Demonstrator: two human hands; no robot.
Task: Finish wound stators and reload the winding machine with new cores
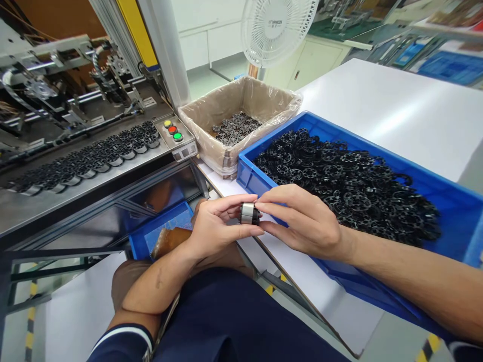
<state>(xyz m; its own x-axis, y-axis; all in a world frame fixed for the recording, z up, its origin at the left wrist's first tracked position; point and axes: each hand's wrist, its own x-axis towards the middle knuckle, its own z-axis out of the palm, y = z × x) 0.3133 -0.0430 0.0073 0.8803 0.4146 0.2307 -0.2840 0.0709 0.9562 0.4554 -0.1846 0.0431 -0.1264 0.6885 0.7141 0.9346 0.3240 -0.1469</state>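
Above my lap, my left hand (pixel 221 218) grips a small motor stator core (pixel 247 213), a silvery metal ring with black plastic at its ends, between the thumb and fingers. From the other side my right hand (pixel 302 221) closes its fingertips and thumb on the black plastic at the core's right end. The fingers partly cover that end. Beside my right hand, a blue bin (pixel 251 176) holds a heap of black plastic ring-shaped parts (pixel 354 186).
At the left, a machine bench (pixel 151 168) carries rows of similar cores (pixel 101 156) and a box with coloured buttons (pixel 175 133). Behind my hands stands a plastic-lined bin (pixel 206 136) with metal parts (pixel 237 128). A white fan (pixel 277 30) rises beyond the white table (pixel 396 110).
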